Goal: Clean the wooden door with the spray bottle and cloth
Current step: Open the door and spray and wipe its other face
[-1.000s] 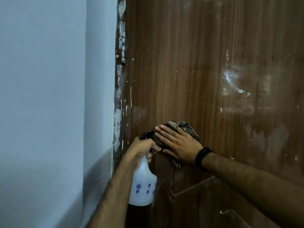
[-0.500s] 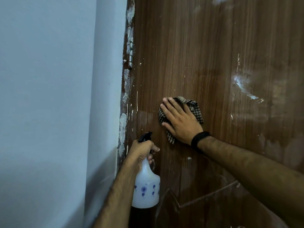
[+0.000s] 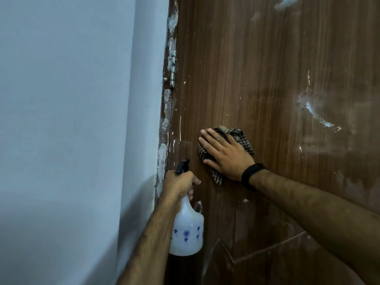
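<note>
The brown wooden door point(image 3: 267, 68) fills the right of the view, marked with white smears and paint flecks. My right hand point(image 3: 225, 154) lies flat with straight fingers on a checked cloth point(image 3: 239, 135), pressing it against the door near the hinge side. Below and to the left, my left hand point(image 3: 178, 183) grips the neck of a white spray bottle point(image 3: 187, 233) with blue flower prints. Its black nozzle point(image 3: 182, 165) points up at the door.
A pale blue-grey wall point(image 3: 72, 120) stands at the left. The door frame edge point(image 3: 167, 112) has chipped white plaster and a metal hinge point(image 3: 172, 75). A large white smear point(image 3: 316, 116) sits on the door to the right. A raised panel line point(image 3: 267, 249) crosses the lower door.
My right hand slid the cloth upward on the door, away from the bottle, then held near the same height. The left hand kept its grip on the bottle.
</note>
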Demonstrator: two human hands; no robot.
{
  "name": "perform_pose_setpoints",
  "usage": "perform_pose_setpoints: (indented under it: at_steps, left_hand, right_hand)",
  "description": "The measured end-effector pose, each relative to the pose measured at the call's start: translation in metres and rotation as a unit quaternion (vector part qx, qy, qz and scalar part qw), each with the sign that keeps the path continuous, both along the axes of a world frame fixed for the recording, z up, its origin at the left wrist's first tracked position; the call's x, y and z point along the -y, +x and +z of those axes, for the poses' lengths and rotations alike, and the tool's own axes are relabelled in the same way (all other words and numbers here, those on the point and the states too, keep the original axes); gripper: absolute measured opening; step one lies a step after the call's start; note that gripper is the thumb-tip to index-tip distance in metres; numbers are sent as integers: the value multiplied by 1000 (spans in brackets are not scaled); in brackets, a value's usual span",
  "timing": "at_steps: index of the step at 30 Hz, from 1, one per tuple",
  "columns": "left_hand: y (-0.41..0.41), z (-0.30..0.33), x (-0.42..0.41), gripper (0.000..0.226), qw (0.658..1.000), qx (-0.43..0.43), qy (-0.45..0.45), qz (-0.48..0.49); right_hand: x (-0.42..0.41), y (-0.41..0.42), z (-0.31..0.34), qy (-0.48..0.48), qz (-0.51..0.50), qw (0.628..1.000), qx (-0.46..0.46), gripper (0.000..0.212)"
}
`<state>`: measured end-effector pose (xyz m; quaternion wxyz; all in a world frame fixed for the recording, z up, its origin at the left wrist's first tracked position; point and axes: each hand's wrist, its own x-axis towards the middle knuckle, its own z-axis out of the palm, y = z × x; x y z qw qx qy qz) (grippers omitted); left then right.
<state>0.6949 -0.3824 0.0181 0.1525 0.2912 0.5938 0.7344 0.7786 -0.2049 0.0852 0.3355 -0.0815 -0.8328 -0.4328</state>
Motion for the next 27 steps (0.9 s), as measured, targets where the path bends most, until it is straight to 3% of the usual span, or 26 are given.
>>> perform_pose_setpoints:
  at_steps: [6,17,23,27]
  left_hand:
    - [-12,-3,-3,13,1000,6,2,-14]
    - [-23,-7,-7,11,999,37,27,12]
    - [-36,-8,-3,12,998,49,33,21]
    - [-43,-13,-4,17,998,57,30,22]
  right_hand:
    - [22,-41,51,-22,-3,1000,-22,70]
    - [9,-57,-41,54,58,994,74,68]
    - [32,-81,43,-30,40,998,-30,68]
    - [40,-86,75,-39,4,999,-30,69]
